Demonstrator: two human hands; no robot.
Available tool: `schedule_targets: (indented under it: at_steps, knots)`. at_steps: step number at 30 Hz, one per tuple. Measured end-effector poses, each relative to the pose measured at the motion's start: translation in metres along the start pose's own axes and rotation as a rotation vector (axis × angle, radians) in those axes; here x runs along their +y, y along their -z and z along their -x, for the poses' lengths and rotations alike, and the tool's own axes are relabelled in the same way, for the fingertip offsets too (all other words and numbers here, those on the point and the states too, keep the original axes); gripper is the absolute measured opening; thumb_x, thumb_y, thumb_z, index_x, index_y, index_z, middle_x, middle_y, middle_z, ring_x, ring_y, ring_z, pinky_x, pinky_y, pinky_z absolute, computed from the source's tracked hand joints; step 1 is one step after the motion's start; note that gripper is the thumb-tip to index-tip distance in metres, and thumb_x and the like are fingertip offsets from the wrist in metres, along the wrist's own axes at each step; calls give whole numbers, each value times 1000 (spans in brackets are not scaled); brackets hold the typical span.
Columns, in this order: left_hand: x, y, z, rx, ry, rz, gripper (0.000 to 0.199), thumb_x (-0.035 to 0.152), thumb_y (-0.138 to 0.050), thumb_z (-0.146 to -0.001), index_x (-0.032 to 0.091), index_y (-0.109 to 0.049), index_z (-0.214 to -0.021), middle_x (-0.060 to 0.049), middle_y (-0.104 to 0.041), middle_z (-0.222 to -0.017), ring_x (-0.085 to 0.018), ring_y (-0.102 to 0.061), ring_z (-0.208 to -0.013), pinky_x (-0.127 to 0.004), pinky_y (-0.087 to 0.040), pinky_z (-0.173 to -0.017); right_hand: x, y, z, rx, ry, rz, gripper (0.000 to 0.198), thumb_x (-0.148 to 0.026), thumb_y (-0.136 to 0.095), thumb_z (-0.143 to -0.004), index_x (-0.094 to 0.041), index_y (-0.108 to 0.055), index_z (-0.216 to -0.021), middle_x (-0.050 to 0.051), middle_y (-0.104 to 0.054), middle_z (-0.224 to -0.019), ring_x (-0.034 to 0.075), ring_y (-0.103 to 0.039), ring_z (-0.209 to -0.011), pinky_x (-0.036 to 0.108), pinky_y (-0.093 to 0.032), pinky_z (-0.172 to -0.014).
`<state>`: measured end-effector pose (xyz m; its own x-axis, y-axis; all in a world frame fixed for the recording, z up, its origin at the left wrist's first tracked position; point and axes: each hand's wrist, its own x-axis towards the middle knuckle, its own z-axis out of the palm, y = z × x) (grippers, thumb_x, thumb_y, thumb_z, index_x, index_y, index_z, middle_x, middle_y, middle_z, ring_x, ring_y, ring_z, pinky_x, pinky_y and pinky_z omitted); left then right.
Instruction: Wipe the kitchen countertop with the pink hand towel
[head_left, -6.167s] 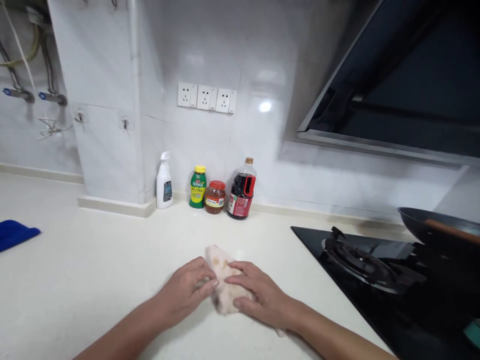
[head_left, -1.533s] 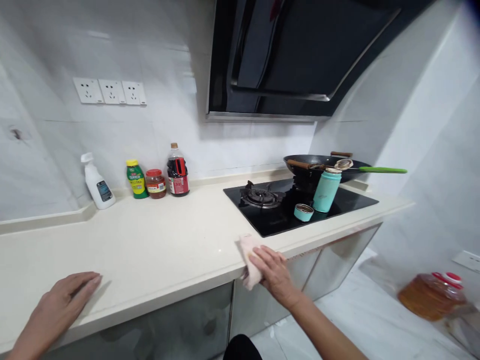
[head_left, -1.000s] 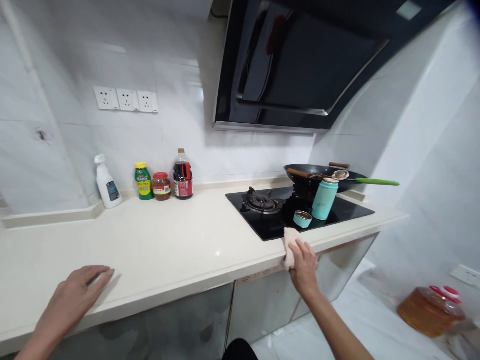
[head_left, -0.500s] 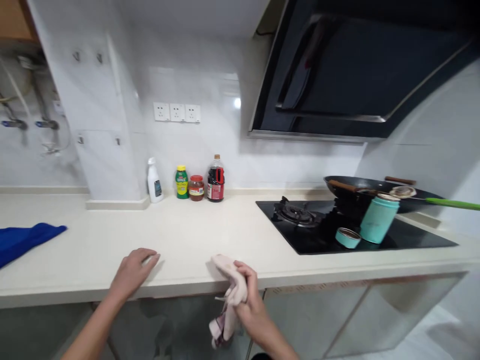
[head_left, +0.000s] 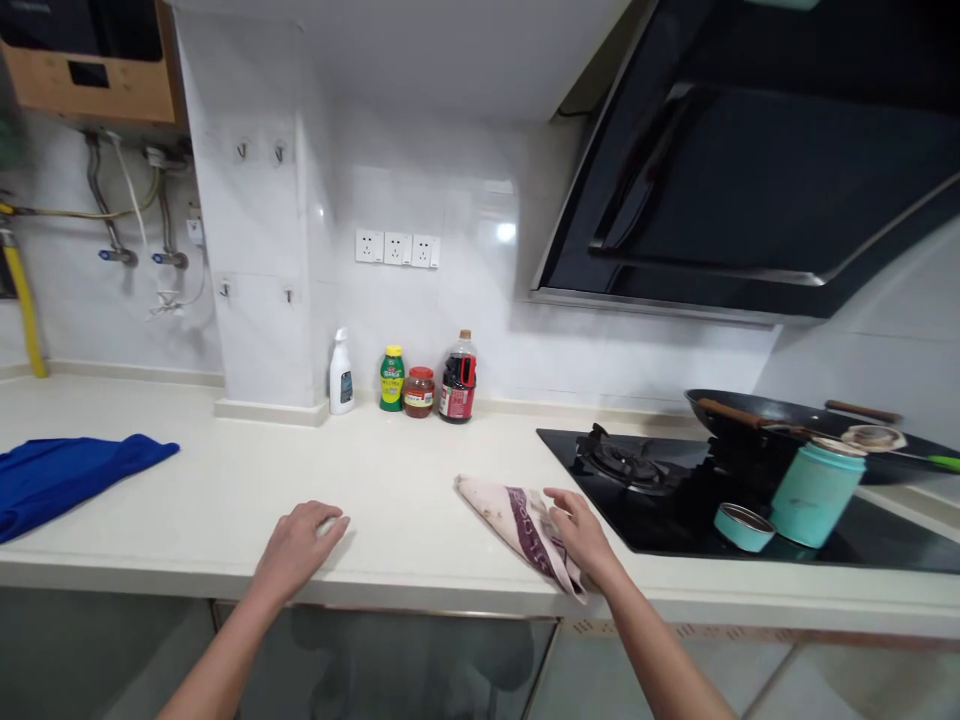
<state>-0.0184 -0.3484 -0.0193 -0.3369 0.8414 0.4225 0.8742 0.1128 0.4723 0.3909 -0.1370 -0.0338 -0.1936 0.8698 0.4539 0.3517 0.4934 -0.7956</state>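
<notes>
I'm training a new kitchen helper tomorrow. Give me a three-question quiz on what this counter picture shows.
1. True or false: the right hand rests on a pink patterned rag lying on the countertop.
2. Which stands nearest the gas hob? A white spray bottle; B soy sauce bottle; C blue cloth.
3. What does the left hand hold?

Key: 1 true; 2 B; 3 nothing, it lies flat on the countertop.
</notes>
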Motion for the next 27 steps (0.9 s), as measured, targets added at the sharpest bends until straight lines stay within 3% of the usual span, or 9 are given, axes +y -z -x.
schedule_targets:
  at_steps: [2, 4, 8, 10, 14, 19, 24, 27]
  knots:
    - [0, -1, 0, 6, -9, -5, 47, 57, -47, -91, 22, -76, -102, -9, -77, -117, -31, -66, -116, -45, -47, -102, 0, 3, 7, -43, 71, 57, 53, -57, -49, -80, -19, -67, -113, 17, -57, -128, 36, -52, -127, 54, -37, -117]
    - [0, -3, 1, 9, -14, 0, 45, 56, -47, -91, 23, -76, -101, -9, -77, -117, -30, -66, -116, -44, -47, -102, -4, -1, 11, -135, 149, 121, 56, -57, -52, -84, -20, -67, -124, 14, -53, -140, 32, -45, -136, 49, -31, -122]
    - [0, -2, 3, 6, -26, 16, 43, 55, -48, -92, 23, -75, -102, -9, -76, -116, -30, -67, -115, -45, -47, -102, -5, -15, 4, -502, 230, 433, 72, -60, -53, -91, -22, -52, -153, 12, -33, -162, 32, -29, -150, 50, -28, -124]
    - [0, -1, 4, -5, -27, 17, 42, 54, -49, -92, 23, -75, -102, -9, -76, -116, -31, -67, -114, -46, -48, -101, 4, -19, -8, -594, 228, 569, 71, -62, -52, -94, -26, -49, -155, 10, -34, -162, 32, -30, -149, 49, -33, -122]
    - [0, 0, 6, 7, -40, 19, 38, 51, -50, -92, 23, -76, -101, -9, -76, -116, -31, -68, -114, -47, -50, -100, 35, -24, -43, -512, 249, 731, 67, -56, -55, -94, -24, -51, -153, 10, -45, -155, 31, -39, -144, 44, -40, -117]
    - [-6, -7, 9, 77, -105, -11, 30, 45, -55, -93, 26, -77, -103, -7, -77, -113, -29, -70, -109, -46, -55, -96, 73, -39, -101, -343, 152, 844, 71, -56, -49, -96, -18, -48, -156, 19, -44, -153, 40, -35, -146, 59, -38, -114]
    - [-17, -17, 11, 209, -277, -84, 21, 41, -60, -95, 30, -76, -103, -4, -78, -104, -25, -73, -100, -38, -61, -82, 90, -75, -172, -252, 97, 885, 62, -54, -33, -102, -23, -52, -153, 16, -48, -150, 41, -41, -142, 66, -39, -109]
    - [-24, -23, 11, 298, -364, -125, 20, 43, -64, -95, 31, -74, -107, -4, -79, -103, -24, -74, -99, -34, -62, -79, 90, -106, -205, -260, 134, 885, 60, -48, -28, -104, -21, -54, -150, 17, -52, -146, 40, -44, -138, 65, -39, -109]
